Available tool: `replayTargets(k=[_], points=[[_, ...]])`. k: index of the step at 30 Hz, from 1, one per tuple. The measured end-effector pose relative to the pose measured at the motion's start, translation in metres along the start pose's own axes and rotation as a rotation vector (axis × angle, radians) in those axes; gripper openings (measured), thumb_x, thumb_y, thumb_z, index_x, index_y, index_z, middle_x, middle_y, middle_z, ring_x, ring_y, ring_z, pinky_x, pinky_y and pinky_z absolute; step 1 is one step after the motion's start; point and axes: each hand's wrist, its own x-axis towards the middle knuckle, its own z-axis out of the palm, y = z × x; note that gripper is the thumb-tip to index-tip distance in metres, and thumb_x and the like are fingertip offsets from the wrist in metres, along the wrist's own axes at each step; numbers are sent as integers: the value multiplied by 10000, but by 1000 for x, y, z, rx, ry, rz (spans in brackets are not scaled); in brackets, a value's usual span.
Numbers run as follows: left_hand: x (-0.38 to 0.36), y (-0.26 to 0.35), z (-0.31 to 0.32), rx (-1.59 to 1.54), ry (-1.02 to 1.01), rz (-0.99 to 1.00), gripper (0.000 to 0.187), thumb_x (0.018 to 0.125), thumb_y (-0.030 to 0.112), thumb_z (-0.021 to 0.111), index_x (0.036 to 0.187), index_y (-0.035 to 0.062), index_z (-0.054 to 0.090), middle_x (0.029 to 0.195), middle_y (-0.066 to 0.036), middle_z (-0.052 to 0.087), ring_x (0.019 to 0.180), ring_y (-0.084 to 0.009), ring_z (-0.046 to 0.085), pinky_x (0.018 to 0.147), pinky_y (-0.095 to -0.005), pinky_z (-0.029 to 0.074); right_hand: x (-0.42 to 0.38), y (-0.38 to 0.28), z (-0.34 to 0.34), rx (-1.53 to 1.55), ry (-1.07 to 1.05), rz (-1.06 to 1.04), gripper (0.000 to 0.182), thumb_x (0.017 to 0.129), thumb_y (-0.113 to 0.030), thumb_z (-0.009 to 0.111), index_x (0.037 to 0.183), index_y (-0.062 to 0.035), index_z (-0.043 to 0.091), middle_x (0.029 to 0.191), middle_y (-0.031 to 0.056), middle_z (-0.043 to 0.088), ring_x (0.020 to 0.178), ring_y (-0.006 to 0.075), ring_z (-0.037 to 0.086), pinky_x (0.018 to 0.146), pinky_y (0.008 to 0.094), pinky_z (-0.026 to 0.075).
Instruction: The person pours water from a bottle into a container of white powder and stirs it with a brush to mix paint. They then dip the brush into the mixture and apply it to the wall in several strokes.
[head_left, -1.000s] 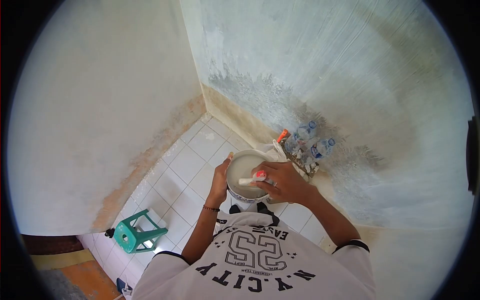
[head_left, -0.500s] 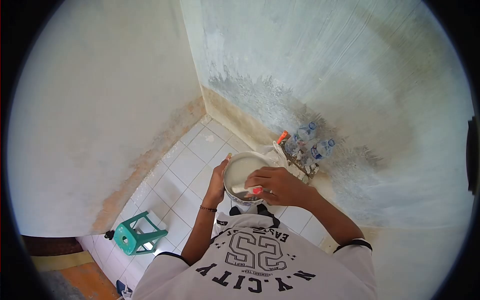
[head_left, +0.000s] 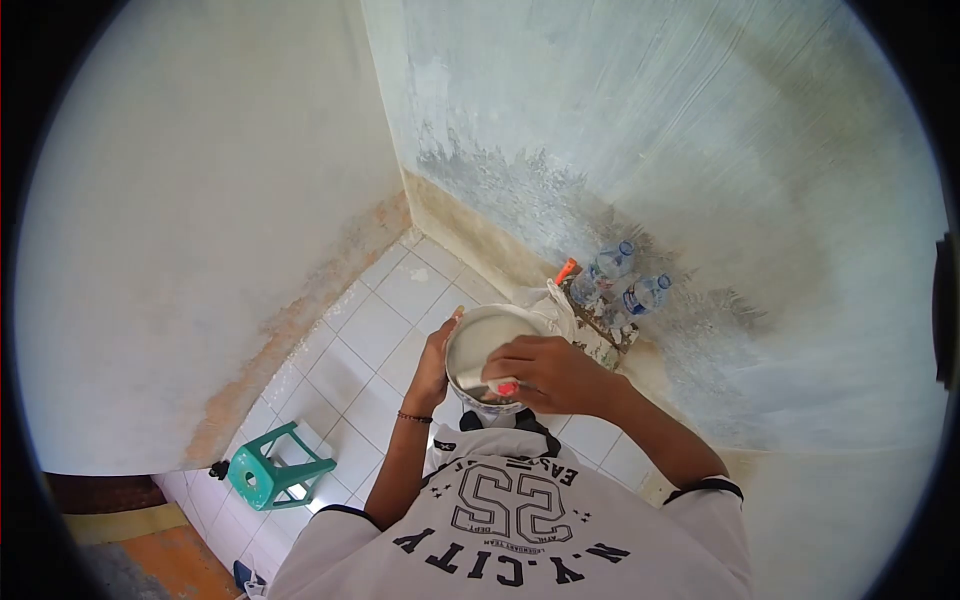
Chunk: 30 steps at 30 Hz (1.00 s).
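Note:
My left hand (head_left: 432,368) is closed on the left rim of a round bowl (head_left: 449,350), its thumb up over the edge. Pale, whitish matter (head_left: 490,335) lies inside the bowl, which is held in front of my shirt. Over the bowl's right side, my right hand (head_left: 555,375) is closed around a small whitish thing with a pink-red end (head_left: 508,388). My fingers cover most of that thing, so its kind cannot be made out. The bowl's lower right part is hidden behind this hand.
Two plastic bottles (head_left: 646,294) and an orange-handled tool (head_left: 565,270) stand on a cluttered support by the right wall (head_left: 700,180), beside a white plastic bag (head_left: 562,312). A green stool (head_left: 275,470) stands on the tiled floor (head_left: 345,375) at left.
My right hand has shifted slightly left over the bowl, turning the whitish thing, less of which now shows. My left hand and the bowl stay almost in place.

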Motion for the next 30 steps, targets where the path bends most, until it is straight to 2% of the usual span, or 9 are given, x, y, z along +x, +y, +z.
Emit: replayTargets(k=[4,7,11,14,15,18,25,28,30], points=[[-3,-5,-5,-19,48,-20,504,1093,391,462,1301,-38,624,1265,-84,659,1166,-124,573,1061,-288,419,-10,-3,-18,40,-100,161,200,920,-220,682,1063,-83,652,986,61,665,897,278,662,785,387,544],[-9,3,-2,27,-10,-7,507,1094,391,458,1307,-40,622,1285,-89,650,1191,-124,558,1070,-291,411,-4,5,-25,-92,-41,200,208,913,-210,686,1074,-83,654,1007,73,676,922,276,669,791,393,543],[-8,-1,1,-17,-22,5,507,1091,403,457,1282,-32,635,1252,-77,657,1157,-127,572,1038,-287,429,11,14,-5,-153,52,67,246,869,-165,714,1095,-84,657,1034,67,676,919,272,668,813,393,546],[-11,6,3,-45,6,-24,504,1090,412,454,1260,-23,646,1220,-66,661,1127,-129,581,1020,-285,433,9,2,11,-92,40,-32,273,809,-109,739,1071,-108,661,1057,60,688,1002,263,677,836,390,576],[-11,6,-1,-41,20,-22,501,1090,413,455,1252,-19,649,1206,-60,662,1112,-128,584,1011,-283,437,7,-6,10,-61,12,-33,256,832,-121,741,1075,-117,664,1060,56,692,1003,256,680,862,387,582],[-14,7,-8,-13,50,-3,492,1091,405,455,1240,-20,652,1162,-44,666,1065,-113,587,979,-277,452,1,-22,-4,14,-88,57,226,872,-157,731,1084,-113,667,1036,57,703,948,251,692,819,383,582],[-20,11,-4,39,-30,31,522,1090,407,459,1298,-44,621,1228,-73,656,1145,-132,567,1041,-289,420,12,-2,-19,-151,46,150,173,922,-211,689,1033,-80,673,973,77,684,831,283,678,757,405,547],[-18,8,1,-35,-17,12,528,1085,413,469,1303,-44,619,1238,-79,656,1157,-135,563,1046,-293,419,20,7,0,-148,85,30,200,862,-172,744,1035,-94,682,1003,55,707,892,253,689,755,386,559],[-18,8,0,-47,-3,11,528,1083,417,476,1302,-41,621,1241,-82,655,1155,-134,562,1044,-294,422,18,-2,9,-158,58,-66,198,868,-177,746,1035,-93,683,1012,50,705,924,247,687,761,380,561]])
